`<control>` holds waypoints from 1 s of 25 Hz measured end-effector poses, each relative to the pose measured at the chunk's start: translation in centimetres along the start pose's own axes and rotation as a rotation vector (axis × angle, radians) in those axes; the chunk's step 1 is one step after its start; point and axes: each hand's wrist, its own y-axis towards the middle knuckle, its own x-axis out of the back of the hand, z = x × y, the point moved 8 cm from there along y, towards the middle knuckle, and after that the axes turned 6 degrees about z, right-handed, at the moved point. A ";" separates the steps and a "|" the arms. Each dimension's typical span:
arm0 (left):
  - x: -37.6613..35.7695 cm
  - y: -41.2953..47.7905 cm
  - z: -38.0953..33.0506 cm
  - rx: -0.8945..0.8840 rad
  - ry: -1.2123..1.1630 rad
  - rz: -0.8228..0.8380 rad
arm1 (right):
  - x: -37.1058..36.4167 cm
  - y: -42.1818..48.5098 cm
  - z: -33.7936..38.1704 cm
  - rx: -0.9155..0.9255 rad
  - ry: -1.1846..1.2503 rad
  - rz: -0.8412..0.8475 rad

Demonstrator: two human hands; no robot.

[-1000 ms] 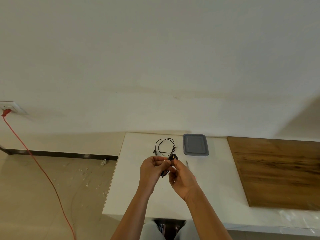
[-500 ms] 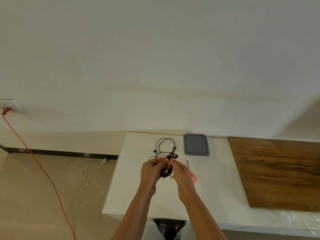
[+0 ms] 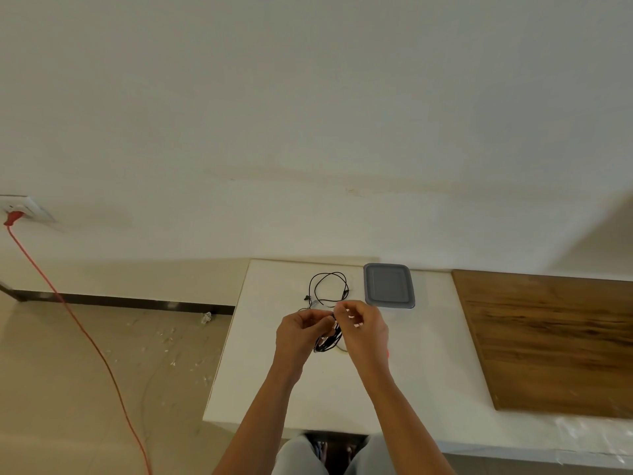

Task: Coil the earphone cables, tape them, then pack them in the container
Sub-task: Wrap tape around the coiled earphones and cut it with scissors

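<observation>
Above the white table (image 3: 274,378), my left hand (image 3: 298,332) and my right hand (image 3: 363,329) meet and pinch a coiled black earphone cable (image 3: 328,341) between them. The coil hangs down between the two hands. A second black earphone cable (image 3: 329,289) lies loose on the table just beyond the hands. The grey lidded container (image 3: 389,285) sits shut on the table at the back, to the right of the loose cable. Tape is too small to make out for certain.
A brown wooden board (image 3: 555,341) covers the table's right part. A small red item (image 3: 387,353) peeks out beside my right wrist. On the left, a red cord (image 3: 68,313) runs from a wall socket (image 3: 20,209) across the floor, where scraps lie scattered.
My right hand has risen and rolled over the top of the coil, hiding the red-handled item that showed beside it half a second ago. The left hand stays on the coil.
</observation>
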 end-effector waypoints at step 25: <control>1.1 0.7 -1.1 0.043 0.252 0.037 | -0.3 0.9 2.0 0.270 -0.020 0.279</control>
